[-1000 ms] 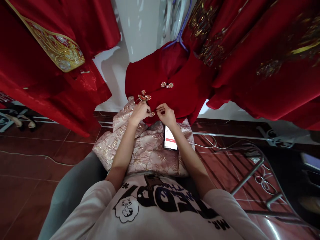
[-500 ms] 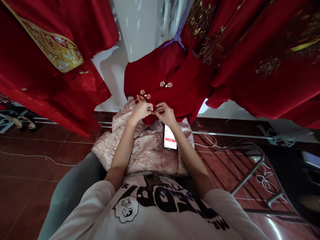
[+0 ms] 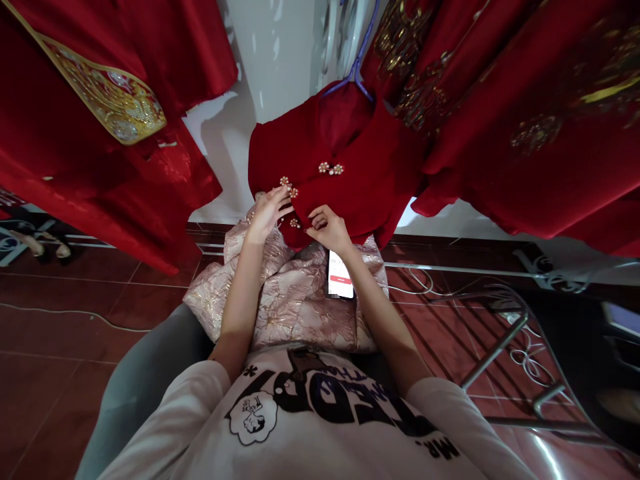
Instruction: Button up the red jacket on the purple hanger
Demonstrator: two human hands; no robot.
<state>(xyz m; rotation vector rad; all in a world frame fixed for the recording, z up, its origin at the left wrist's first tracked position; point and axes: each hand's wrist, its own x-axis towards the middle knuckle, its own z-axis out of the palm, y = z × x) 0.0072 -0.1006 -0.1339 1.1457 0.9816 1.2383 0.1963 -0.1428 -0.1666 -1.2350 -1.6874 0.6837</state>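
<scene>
A red garment (image 3: 370, 150) on a purple hanger (image 3: 355, 72) spreads before me, its lower edge over the pink-gold floral fabric (image 3: 300, 293) on my lap. Pearl flower ornaments (image 3: 331, 169) sit on its front, with more at its left side. My left hand (image 3: 269, 213) is over that left side, fingers spread, fingertips by the flower clusters there. Another small flower ornament (image 3: 295, 223) shows between my hands. My right hand (image 3: 330, 230) is at the garment's lower front, thumb and forefinger pinched; whatever is between them is too small to make out.
A lit phone (image 3: 341, 283) lies on the lap fabric under my right forearm. Red embroidered garments (image 3: 115, 100) hang at left and right. A dark chair (image 3: 565, 333) with metal legs stands at right. White cables (image 3: 533, 360) run over the tiled floor.
My left hand has come away from my right, moving left, and its fingers have spread. The small flower ornament between the hands is now uncovered. My right hand has stayed almost in place, still pinched.
</scene>
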